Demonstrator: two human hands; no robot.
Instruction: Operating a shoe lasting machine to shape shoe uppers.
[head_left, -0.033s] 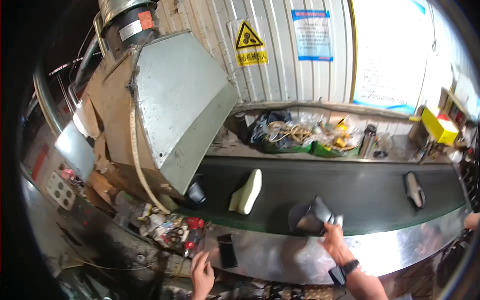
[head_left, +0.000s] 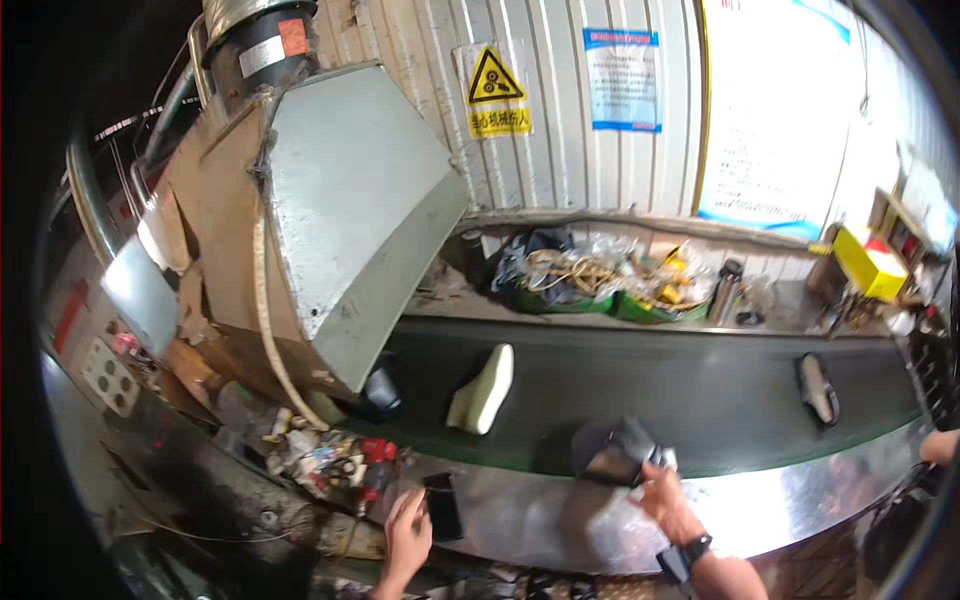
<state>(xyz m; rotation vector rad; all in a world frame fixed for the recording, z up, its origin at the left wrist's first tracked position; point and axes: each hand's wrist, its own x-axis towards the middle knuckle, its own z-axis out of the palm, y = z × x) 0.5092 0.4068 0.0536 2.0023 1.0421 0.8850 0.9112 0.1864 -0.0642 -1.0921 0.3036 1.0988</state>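
My right hand [head_left: 665,500], with a dark band at the wrist, grips the edge of a dark shoe [head_left: 615,455] at the near side of the black conveyor belt [head_left: 690,385]. Motion blurs the shoe, which shows a brownish patch and a pale bit by my fingertips. My left hand [head_left: 407,530] is empty, its fingers loosely bent with a gap to the thumb. Beside it a black phone-like slab [head_left: 443,506] lies on the metal ledge [head_left: 510,520]. A pale greenish-white shoe-shaped piece [head_left: 482,390] and a dark shoe with a light inside [head_left: 818,389] lie on the belt.
A grey metal hood [head_left: 350,200] rises at the left, with a black object [head_left: 381,388] under its edge. Green bins [head_left: 560,300] of scraps, a flask [head_left: 726,290] and a yellow box [head_left: 868,262] line the back shelf. Another person's hand [head_left: 940,446] shows at far right.
The whole view has shifted slightly. My left hand sits a little closer to the black slab; my right hand still grips the dark shoe.
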